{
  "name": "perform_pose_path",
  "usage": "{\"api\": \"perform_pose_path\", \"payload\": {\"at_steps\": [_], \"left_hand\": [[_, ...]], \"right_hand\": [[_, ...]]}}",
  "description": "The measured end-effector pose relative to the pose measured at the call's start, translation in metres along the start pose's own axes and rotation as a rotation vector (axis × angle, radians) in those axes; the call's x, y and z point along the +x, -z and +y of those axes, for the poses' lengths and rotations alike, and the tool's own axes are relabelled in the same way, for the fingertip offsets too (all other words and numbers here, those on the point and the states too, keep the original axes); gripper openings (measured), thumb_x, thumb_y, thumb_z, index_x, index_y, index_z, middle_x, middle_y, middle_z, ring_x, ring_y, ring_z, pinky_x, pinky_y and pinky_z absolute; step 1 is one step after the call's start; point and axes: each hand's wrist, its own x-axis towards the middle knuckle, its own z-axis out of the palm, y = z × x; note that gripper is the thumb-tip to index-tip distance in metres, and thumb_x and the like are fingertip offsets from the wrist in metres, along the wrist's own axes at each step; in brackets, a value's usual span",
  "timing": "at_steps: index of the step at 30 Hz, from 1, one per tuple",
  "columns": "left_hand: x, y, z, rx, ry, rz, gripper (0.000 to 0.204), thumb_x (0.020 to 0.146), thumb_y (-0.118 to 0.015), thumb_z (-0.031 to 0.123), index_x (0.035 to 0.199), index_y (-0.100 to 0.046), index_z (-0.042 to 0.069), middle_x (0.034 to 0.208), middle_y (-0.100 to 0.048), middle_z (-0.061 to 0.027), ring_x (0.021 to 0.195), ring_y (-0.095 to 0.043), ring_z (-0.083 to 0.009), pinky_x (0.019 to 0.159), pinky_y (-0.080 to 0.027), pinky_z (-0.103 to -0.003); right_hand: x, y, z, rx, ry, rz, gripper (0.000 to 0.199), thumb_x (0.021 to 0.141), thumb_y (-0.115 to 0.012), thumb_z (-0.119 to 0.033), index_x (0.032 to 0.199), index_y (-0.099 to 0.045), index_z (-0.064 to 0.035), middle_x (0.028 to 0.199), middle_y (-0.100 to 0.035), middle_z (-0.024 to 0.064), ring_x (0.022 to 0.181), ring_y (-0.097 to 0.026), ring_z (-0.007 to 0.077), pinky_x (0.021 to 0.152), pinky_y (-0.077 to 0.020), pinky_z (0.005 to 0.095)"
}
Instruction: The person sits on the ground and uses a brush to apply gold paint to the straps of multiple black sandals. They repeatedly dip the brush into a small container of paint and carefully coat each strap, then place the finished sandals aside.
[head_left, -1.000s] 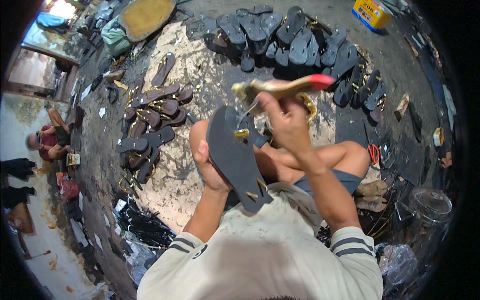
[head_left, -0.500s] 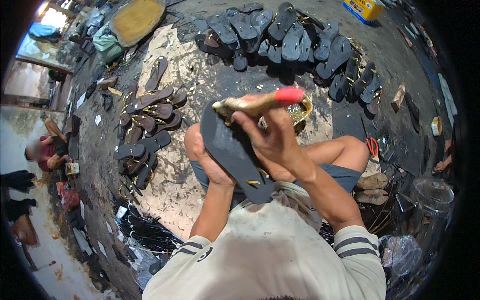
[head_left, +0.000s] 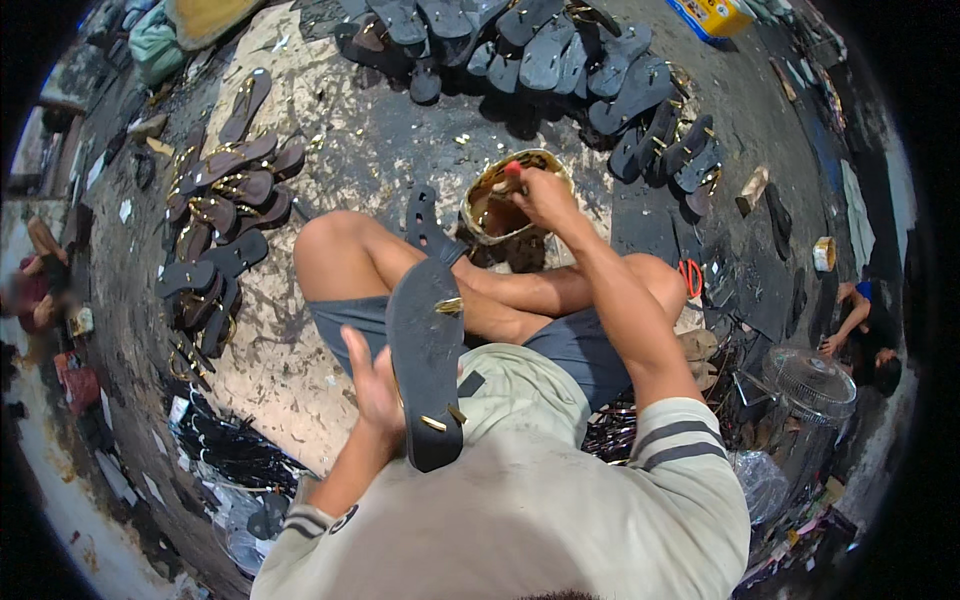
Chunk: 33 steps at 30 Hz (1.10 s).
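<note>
My left hand (head_left: 376, 388) holds a dark grey sandal sole (head_left: 420, 345) by its left edge. Its thumb stands out, while the other fingers are partly hidden behind the sole. Gold strap ends poke through the sole's face, one near its far end and two near its close end. My right hand (head_left: 548, 200) is closed round a stick-like tool with a red end (head_left: 513, 169), over a round, glue-smeared tub (head_left: 470, 215). Most of the tool is hidden by the hand, and its working end cannot be made out.
Dark sandals (head_left: 545, 50) lie in a heap at the far side. Brown and black sandals (head_left: 225, 190) lie to the left. Red-handled scissors (head_left: 691, 278) rest beside my right knee, near a fan (head_left: 810, 380). Another person (head_left: 865, 330) is at the right edge, one more at the left.
My right hand has moved the tool away from the sole to the tub. My left hand has lowered the sole and turned it. The view has shifted.
</note>
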Motion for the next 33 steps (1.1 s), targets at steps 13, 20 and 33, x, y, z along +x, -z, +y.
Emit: {"api": "perform_pose_path", "payload": {"at_steps": [13,20,33], "left_hand": [[0.109,-0.021,0.04,0.026,-0.235,-0.339,0.064,0.093,-0.051,0.055,0.126,-0.052,0.0,0.11,-0.061,-0.0147,0.082,-0.062,-0.0223,0.063,-0.056,-0.033],[0.158,-0.092,0.053,0.027,-0.417,-0.322,0.048,0.096,-0.046,0.046,0.119,-0.058,0.006,0.106,-0.066,-0.0098,0.091,-0.066,-0.0215,0.081,-0.056,-0.038],[0.139,-0.096,0.043,-0.302,-0.297,-0.4,0.054,0.099,-0.045,0.048,0.124,-0.056,0.001,0.112,-0.066,-0.0172,0.097,-0.067,-0.0282,0.09,-0.056,-0.042]], "right_hand": [[-0.074,0.122,0.039,-0.086,-0.425,0.314,0.036,0.084,-0.071,-0.035,0.101,-0.072,-0.0032,0.09,-0.07,0.0212,0.081,-0.067,0.0342,0.072,-0.0521,0.0405],[-0.071,0.091,-0.164,1.002,-0.094,0.548,0.027,0.09,-0.07,-0.023,0.103,-0.066,0.001,0.099,-0.068,0.0086,0.091,-0.063,0.0157,0.081,-0.0493,0.0299],[-0.011,0.118,-0.163,0.503,0.545,0.564,0.024,0.08,-0.073,-0.005,0.103,-0.065,-0.0069,0.1,-0.066,0.0101,0.091,-0.063,0.0301,0.08,-0.0496,0.0376]]}}
